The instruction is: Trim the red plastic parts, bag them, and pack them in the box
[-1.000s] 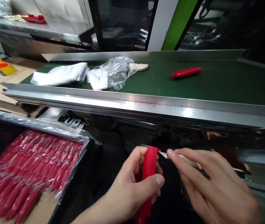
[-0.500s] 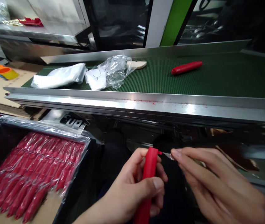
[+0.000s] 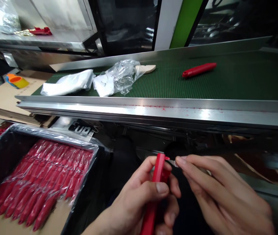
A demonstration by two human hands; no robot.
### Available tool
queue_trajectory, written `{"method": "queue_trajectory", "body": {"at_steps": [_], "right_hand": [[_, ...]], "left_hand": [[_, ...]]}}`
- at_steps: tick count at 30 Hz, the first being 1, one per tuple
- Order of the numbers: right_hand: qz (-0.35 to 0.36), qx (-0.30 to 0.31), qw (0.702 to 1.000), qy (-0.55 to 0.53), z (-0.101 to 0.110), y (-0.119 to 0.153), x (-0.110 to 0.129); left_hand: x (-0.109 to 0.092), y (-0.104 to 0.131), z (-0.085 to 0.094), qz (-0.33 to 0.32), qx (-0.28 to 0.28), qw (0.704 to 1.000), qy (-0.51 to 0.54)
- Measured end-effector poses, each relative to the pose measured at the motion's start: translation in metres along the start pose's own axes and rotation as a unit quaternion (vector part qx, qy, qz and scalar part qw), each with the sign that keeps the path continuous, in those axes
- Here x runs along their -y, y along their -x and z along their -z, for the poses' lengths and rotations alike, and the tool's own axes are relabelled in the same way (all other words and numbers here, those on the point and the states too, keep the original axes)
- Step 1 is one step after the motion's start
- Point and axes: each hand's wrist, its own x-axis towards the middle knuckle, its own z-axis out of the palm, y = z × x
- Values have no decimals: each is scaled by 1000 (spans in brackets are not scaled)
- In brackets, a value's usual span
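My left hand [image 3: 136,194] is wrapped around a red plastic handle [image 3: 158,168], its upper end tilted up between thumb and fingers. A small red nub sticks out of the handle's right side near the top. My right hand [image 3: 224,189] is closed in a pinch on a small, thin knife blade [image 3: 172,162], whose pointed tip meets that nub. The knife's grip is mostly hidden by the fingers. Beyond both hands, a similar red handle [image 3: 199,70] lies on the green ribbed conveyor belt [image 3: 239,78].
A black crate [image 3: 102,156] at lower left holds rows of plastic-wrapped red handles [image 3: 43,176]. White bags [image 3: 69,83], crumpled clear film [image 3: 125,76] and a beige flat piece [image 3: 147,69] lie on the belt. A metal rail [image 3: 134,110] edges it. Flattened cardboard [image 3: 4,94] carries a yellow-orange cup [image 3: 20,82].
The red handle has turned slightly in my left hand, showing more of its right side. My right hand and the blade have shifted a little left. The whole view has swung slightly.
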Motion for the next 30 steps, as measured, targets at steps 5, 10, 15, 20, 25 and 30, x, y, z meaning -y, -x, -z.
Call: {"method": "queue_trajectory", "body": {"at_steps": [5, 10, 15, 20, 25, 30], "right_hand": [[-20, -38, 999, 10, -5, -1, -2], [-27, -57, 997, -36, -7, 3, 4], [-4, -32, 999, -18, -8, 2, 4], [12, -27, 1000, 1, -8, -2, 2], [26, -13, 1000, 10, -8, 0, -1], [37, -19, 999, 17, -9, 3, -4]], "left_hand": [[4, 1, 1, -16, 29, 999, 2], [2, 1, 0, -13, 25, 999, 45], [6, 1, 0, -25, 27, 998, 48], [8, 2, -1, -25, 28, 998, 49], [8, 4, 0, -24, 33, 998, 47], [10, 4, 1, -32, 35, 997, 53]]}}
